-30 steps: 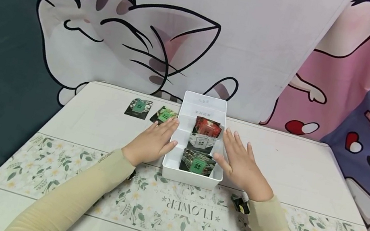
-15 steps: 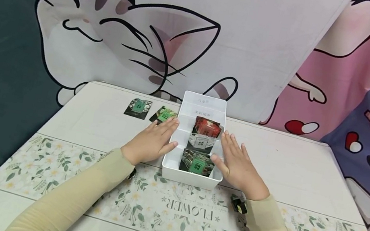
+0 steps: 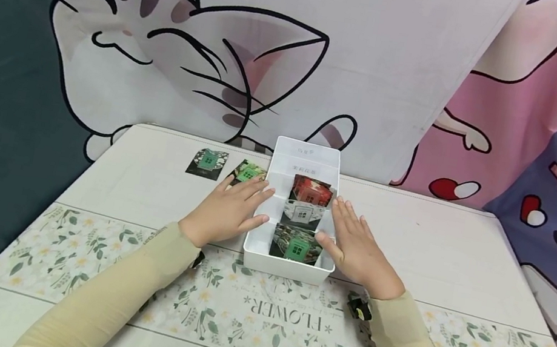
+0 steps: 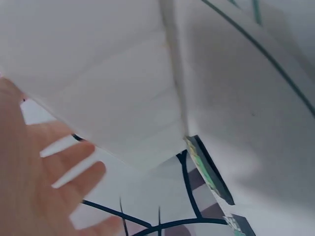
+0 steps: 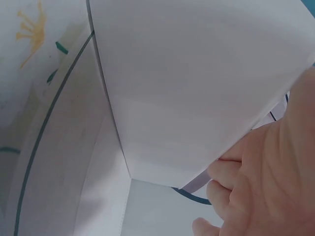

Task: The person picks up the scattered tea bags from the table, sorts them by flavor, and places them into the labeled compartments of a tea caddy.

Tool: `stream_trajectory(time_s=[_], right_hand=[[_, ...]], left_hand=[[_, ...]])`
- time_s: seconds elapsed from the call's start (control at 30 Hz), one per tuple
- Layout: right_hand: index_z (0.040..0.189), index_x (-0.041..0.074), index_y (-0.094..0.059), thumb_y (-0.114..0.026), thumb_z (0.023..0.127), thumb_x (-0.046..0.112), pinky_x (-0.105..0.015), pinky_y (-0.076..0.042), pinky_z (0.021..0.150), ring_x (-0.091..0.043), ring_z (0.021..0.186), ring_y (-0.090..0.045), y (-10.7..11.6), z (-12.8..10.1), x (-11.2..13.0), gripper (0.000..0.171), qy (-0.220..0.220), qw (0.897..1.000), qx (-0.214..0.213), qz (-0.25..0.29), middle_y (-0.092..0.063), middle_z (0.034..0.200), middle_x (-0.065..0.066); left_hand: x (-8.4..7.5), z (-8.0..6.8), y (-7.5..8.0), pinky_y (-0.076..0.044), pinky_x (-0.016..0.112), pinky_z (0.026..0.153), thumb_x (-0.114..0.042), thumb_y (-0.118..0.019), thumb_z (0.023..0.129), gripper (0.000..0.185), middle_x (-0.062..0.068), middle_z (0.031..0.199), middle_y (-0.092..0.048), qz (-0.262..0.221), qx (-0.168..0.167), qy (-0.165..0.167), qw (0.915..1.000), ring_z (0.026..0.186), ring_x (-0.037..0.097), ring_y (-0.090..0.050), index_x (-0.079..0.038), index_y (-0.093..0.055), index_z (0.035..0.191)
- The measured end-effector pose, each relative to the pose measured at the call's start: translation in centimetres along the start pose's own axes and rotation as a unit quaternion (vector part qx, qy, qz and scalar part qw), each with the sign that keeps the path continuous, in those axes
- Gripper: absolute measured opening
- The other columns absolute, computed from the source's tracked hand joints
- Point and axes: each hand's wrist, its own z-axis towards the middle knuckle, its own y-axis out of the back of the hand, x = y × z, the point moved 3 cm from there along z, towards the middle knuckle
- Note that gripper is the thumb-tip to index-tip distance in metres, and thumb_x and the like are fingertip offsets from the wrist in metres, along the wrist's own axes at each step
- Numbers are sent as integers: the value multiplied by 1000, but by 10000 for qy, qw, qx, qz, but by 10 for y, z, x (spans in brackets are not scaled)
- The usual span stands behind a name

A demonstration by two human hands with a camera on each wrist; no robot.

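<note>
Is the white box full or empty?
Partly full: the white box holds packets in three sections; the far section looks empty.

White box (image 3: 288, 264), beige sleeves (image 3: 114, 293), floral green-leaf table runner (image 3: 77, 253).

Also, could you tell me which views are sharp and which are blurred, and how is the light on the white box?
Head view: sharp and evenly lit, the white box and both hands clear, only soft shadows. Left wrist view: soft all over, the left hand blurred against the box wall, which is too close to focus. Right wrist view: the box wall fills the frame, featureless and pale, the right hand slightly soft.
</note>
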Motion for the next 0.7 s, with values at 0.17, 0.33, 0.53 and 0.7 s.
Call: stream_trajectory(time_s=[0.17,0.33,0.53,0.7], right_hand=[[162,0,-7,-36,108,53,-58,-4,124,-35,156,-2,0,-1,0,81,13,10000,-9,17,-4,169,-16],[161,-1,-8,-37,108,52,-58,-5,124,-35,156,-1,-2,-1,0,81,30,10000,-30,84,-5,169,-17],[162,-1,-8,-37,108,53,-57,-6,124,-33,156,1,-4,0,0,81,27,9998,-3,194,-3,169,-15],[161,-1,-8,-38,108,52,-57,-6,124,-34,156,0,-1,1,0,81,55,9998,-49,174,-5,169,-16]], left_hand=[[5,-1,0,-24,58,121,-48,-44,107,56,9,155,-47,41,-646,-389,9971,145,27,-40,-15,-47,153],[17,-1,10,-37,54,114,-33,-53,103,48,12,144,-58,-328,-1613,-637,9843,130,32,-55,-11,-54,146],[45,0,26,-42,57,108,-17,-59,99,39,17,134,-63,-846,-2376,-84,9676,124,37,-58,-4,-59,136],[70,3,36,-45,56,105,-14,-57,99,33,18,131,-64,-1407,-2679,691,9506,123,37,-58,-1,-64,129]])
